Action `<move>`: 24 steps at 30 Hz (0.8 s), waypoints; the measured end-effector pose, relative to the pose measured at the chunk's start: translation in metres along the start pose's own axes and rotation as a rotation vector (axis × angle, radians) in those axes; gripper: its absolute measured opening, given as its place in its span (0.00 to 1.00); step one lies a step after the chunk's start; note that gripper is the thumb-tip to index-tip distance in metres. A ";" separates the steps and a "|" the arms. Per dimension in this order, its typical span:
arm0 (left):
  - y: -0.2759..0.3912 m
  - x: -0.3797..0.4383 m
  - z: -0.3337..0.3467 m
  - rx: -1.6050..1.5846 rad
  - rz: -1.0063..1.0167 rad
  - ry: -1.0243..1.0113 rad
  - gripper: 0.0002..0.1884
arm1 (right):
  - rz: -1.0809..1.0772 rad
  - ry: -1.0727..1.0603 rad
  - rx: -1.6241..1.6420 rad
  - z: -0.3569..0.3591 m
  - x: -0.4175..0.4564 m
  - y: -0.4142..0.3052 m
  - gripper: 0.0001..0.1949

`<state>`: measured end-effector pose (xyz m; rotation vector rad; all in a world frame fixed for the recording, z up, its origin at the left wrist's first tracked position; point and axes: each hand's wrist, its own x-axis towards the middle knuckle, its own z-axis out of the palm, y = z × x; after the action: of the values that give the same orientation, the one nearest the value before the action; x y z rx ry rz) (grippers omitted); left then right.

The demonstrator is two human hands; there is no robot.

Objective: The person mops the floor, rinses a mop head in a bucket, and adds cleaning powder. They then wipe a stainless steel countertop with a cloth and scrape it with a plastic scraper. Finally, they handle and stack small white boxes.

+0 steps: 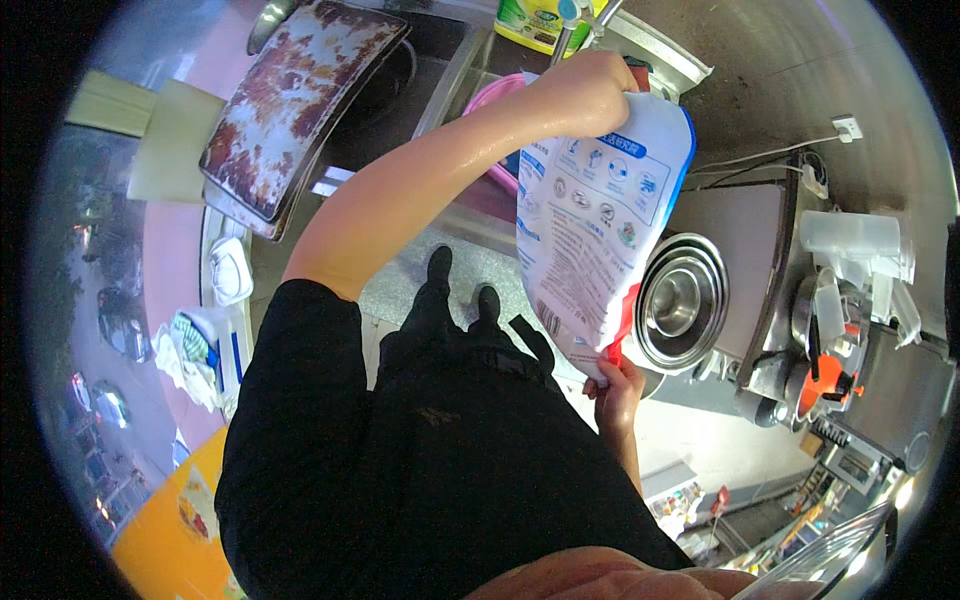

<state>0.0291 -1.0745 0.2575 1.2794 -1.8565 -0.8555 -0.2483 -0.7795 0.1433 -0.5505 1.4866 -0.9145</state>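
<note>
A white and blue printed plastic pouch (592, 225) with a red strip on its lower right edge hangs between my hands. My left hand (596, 94) is curled at the top end of the pouch, its fingertips hidden. The lower corner is pinched by my right hand (619, 379), just below the red strip. Behind my left forearm, a pink basin (499, 94) stands in a metal sink (450, 101), partly covered by the pouch.
A tap (566, 37) and a yellow-green jug (517, 26) are at the sink's back. Stained trays (300, 105) lie on the left. Nested steel bowls (675, 300) sit right of the pouch, with plastic containers (851, 232) and an orange-red item (821, 382) farther right.
</note>
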 end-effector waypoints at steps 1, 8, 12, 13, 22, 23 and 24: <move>0.015 -0.006 0.002 0.059 0.019 -0.031 0.16 | 0.011 -0.049 0.001 -0.008 0.002 0.002 0.07; 0.105 -0.058 0.014 0.311 0.147 -0.012 0.14 | 0.001 -0.327 -0.153 -0.053 0.021 0.024 0.09; 0.120 -0.099 0.014 0.544 0.265 0.042 0.09 | -0.013 -0.390 -0.215 -0.037 0.030 0.037 0.08; 0.133 -0.116 0.009 0.511 0.190 0.016 0.08 | -0.173 -0.398 -0.462 -0.054 0.056 0.060 0.06; 0.138 -0.302 -0.024 0.771 0.272 0.347 0.07 | -0.319 -0.728 -0.887 -0.018 0.139 0.119 0.18; 0.142 -0.323 -0.030 0.758 0.266 0.338 0.07 | -0.084 -0.726 -0.936 -0.019 0.154 0.124 0.21; 0.142 -0.351 -0.035 0.817 0.203 0.367 0.07 | -0.093 -0.834 -1.001 -0.004 0.150 0.125 0.22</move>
<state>0.0796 -0.7047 0.3293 1.5338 -2.0345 0.2917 -0.2516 -0.8256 -0.0470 -1.5146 1.0378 0.1187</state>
